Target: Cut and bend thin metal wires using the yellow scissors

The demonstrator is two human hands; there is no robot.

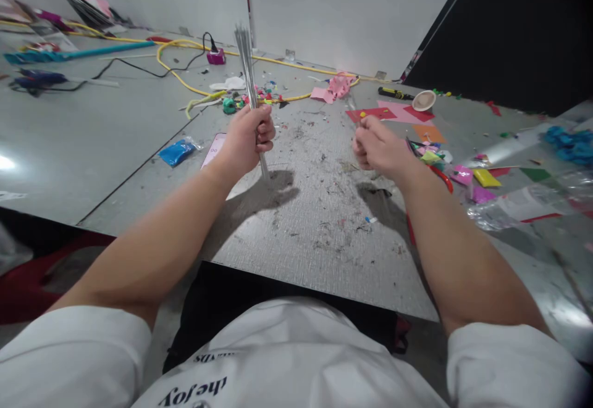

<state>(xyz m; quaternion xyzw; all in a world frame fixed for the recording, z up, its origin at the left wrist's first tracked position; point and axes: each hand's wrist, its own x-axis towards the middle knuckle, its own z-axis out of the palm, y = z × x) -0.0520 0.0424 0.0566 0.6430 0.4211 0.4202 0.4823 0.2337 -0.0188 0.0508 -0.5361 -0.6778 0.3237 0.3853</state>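
Observation:
My left hand (248,136) is closed around a bundle of thin silvery wires (246,65), held nearly upright with the upper ends fanned out. The lower ends come out below my fist, just over the grey table (315,235). Across from it, my right hand (380,145) is closed in a pinch above the table. A small yellow bit (362,114) shows at its fingertips; what the fingers hold, if anything, is not clear. A phone (215,149) lies partly hidden behind my left forearm.
A blue packet (176,151) lies at left, near a glue gun (41,79) and a yellow cable (167,62). On the right are red paper (370,115), a paper cup (423,100), small coloured packets (486,178) and a clear plastic bottle (514,207). Scraps litter the middle.

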